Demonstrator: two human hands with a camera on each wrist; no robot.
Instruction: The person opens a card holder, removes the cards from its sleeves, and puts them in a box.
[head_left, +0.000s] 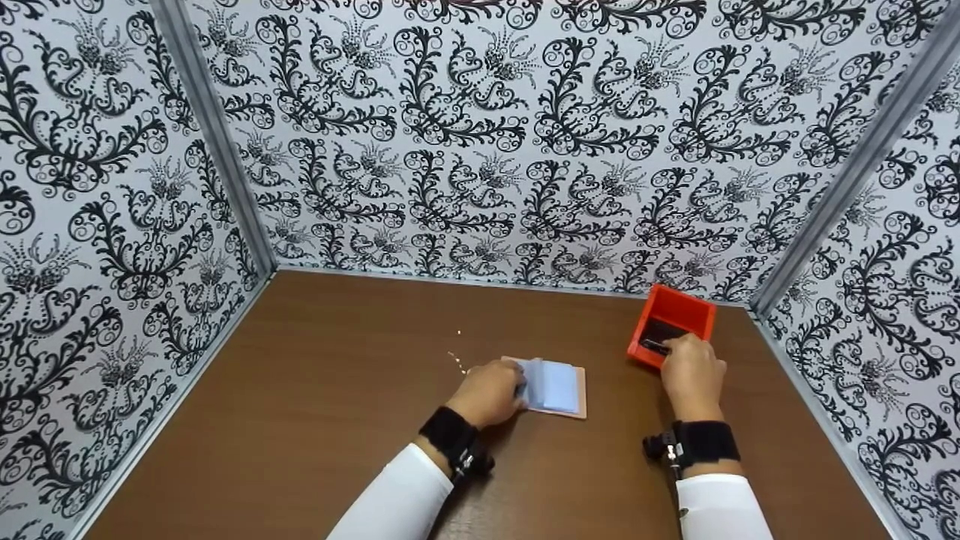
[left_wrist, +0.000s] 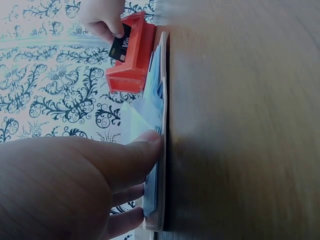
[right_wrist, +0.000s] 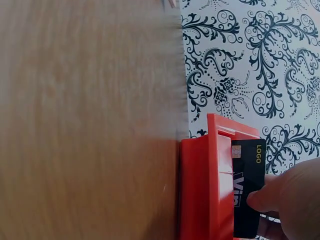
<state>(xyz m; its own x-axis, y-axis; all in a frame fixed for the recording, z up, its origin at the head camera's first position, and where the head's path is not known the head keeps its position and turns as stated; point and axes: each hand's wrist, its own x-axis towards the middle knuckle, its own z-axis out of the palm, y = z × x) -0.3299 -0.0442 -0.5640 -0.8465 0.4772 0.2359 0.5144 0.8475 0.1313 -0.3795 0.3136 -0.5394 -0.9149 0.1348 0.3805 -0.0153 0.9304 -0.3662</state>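
A pale blue card wallet (head_left: 555, 387) lies open on the brown table (head_left: 345, 420). My left hand (head_left: 491, 391) rests on its left edge, and in the left wrist view the fingers (left_wrist: 135, 160) press on the wallet (left_wrist: 155, 150). An orange tray (head_left: 673, 321) stands at the back right. My right hand (head_left: 691, 371) reaches into it and pinches a black card (right_wrist: 247, 195) marked VIP and LOGO, with the thumb (right_wrist: 272, 195) on its face. The card (left_wrist: 120, 47) stands tilted inside the orange tray (right_wrist: 205, 195), partly above its rim.
Black-and-white patterned walls (head_left: 480, 135) close in the table on the left, back and right, with grey corner posts (head_left: 217, 142). A few small light specks (head_left: 457, 358) lie on the table left of the wallet.
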